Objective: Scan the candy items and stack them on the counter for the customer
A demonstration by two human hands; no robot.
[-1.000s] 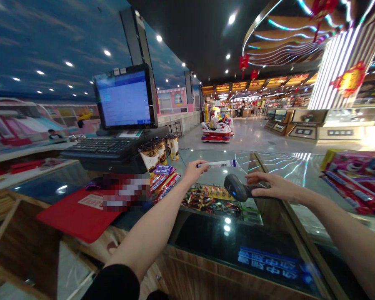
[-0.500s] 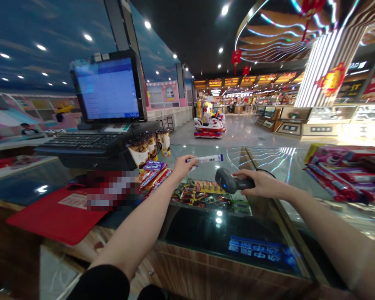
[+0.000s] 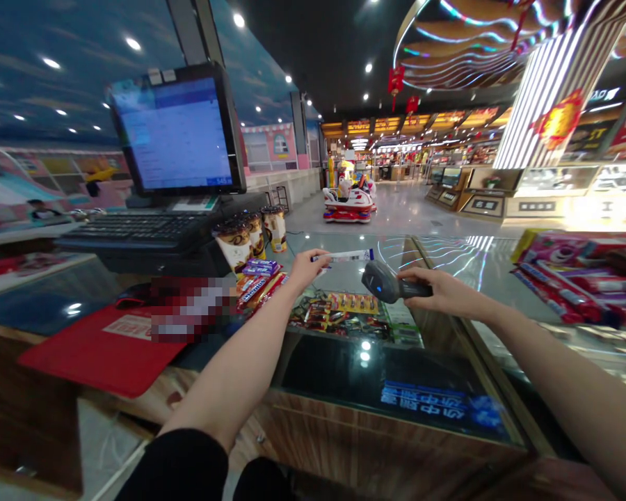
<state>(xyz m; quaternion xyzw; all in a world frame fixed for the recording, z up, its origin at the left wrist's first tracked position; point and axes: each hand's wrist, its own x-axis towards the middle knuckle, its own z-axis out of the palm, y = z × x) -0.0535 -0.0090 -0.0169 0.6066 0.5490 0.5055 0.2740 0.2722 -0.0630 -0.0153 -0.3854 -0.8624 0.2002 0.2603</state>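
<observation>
My left hand (image 3: 309,268) pinches one end of a slim white-and-blue wrapped stick packet (image 3: 348,257), which points to the right above the glass counter. In my right hand (image 3: 438,295) is a dark grey barcode scanner (image 3: 384,282), gripped by its handle with its head turned left toward the packet. A small blue light glows on the scanner. Scanner and packet look close together; I cannot tell whether they touch. Left of my left hand lie chocolate bars in red wrappers (image 3: 254,289) and purple-wrapped bars (image 3: 261,268).
A monitor (image 3: 174,139) and keyboard (image 3: 130,229) stand at the left, beside several brown-and-white cups (image 3: 234,247). A red mat (image 3: 97,351) lies in front. Small goods (image 3: 339,313) show under the glass. More boxed and wrapped sweets (image 3: 579,278) are on the right.
The camera view has tilted and shifted slightly. Both hands keep their hold; the scanner sits a little closer under the packet's right end, and the packet is slightly more level.
</observation>
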